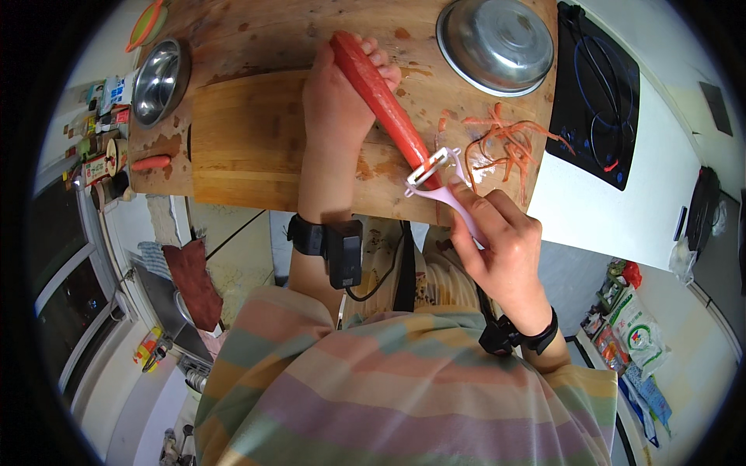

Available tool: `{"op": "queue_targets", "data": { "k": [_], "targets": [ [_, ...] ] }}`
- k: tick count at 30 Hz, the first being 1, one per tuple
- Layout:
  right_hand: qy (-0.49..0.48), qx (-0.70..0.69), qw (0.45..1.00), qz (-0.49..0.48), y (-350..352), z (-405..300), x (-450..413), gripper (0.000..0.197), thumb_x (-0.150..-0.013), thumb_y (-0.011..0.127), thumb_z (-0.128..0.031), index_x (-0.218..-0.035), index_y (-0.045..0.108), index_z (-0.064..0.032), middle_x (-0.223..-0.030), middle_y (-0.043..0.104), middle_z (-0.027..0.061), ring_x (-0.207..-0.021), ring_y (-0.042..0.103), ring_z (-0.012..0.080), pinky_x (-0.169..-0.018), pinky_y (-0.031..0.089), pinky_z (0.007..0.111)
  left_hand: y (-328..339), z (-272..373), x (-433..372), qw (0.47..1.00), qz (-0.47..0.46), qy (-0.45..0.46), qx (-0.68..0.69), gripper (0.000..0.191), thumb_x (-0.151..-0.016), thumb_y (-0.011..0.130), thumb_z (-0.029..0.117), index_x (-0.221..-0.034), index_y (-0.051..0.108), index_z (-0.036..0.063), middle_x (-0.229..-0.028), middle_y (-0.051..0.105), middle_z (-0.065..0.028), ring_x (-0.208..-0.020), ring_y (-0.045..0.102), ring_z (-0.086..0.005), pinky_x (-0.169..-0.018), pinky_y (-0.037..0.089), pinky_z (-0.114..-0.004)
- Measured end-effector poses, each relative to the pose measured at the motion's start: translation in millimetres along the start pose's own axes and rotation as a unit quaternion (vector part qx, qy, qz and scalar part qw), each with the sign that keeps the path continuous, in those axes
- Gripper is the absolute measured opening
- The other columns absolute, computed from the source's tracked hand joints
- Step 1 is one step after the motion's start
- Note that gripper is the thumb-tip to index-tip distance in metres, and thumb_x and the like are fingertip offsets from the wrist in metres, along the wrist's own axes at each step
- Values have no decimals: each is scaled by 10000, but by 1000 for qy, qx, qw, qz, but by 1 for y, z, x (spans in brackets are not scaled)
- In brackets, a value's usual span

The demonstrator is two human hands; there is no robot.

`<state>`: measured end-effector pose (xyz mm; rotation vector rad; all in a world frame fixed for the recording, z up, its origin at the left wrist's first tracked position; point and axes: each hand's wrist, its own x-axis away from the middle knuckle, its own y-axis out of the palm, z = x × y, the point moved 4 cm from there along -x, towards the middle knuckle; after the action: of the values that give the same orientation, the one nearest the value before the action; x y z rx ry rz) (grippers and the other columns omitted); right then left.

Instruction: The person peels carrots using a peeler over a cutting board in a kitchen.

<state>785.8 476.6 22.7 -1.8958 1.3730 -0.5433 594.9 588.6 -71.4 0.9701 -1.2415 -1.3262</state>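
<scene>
My left hand [344, 96] grips a long red-orange carrot [384, 105] near its upper end, and the carrot slants down to the right. In my right hand [495, 233] is a pink Y-shaped peeler [451, 198]. Its metal blade lies across the carrot's lower end, with a bit of orange peel at the blade. A loose heap of carrot peelings [507, 143] rests on the wooden table just right of the carrot. My left forearm passes over a wooden cutting board [250, 140].
An upturned steel bowl [501, 43] stands at the back right, beside a black induction cooktop [594, 99] with a cable on it. At left are another steel bowl [162, 81], a small carrot [151, 163] and an orange-rimmed green strainer [147, 24]. The wooden table [262, 35] has wet patches.
</scene>
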Motion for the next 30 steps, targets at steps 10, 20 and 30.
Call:
{"op": "queue_targets", "data": {
  "k": [10,20,30],
  "targets": [
    [50,-28,998,-32,3,45,31,357,-697,643,-54,-1054,650,-54,-645,541,89,-480,523,220,-459,436,314,12,28,-11,998,26,10,64,328,-960,327,322,-931,471,28,-859,449,-83,-765,399,-202,-713,345,-329],
    [204,-493,844,51,17,34,-20,346,-729,713,7,-951,454,-48,-661,522,-35,-598,446,15,-522,332,175,23,-20,2,1000,8,-23,3,287,-959,371,288,-970,450,13,-878,416,-76,-801,404,-186,-722,365,-310],
    [208,-576,788,57,39,26,-24,221,-815,583,62,-899,424,-66,-757,539,-5,-650,508,26,-543,395,168,35,-35,14,997,53,-37,-43,373,-984,311,366,-994,486,37,-842,455,-39,-753,430,-156,-686,391,-302]
  ]
}}
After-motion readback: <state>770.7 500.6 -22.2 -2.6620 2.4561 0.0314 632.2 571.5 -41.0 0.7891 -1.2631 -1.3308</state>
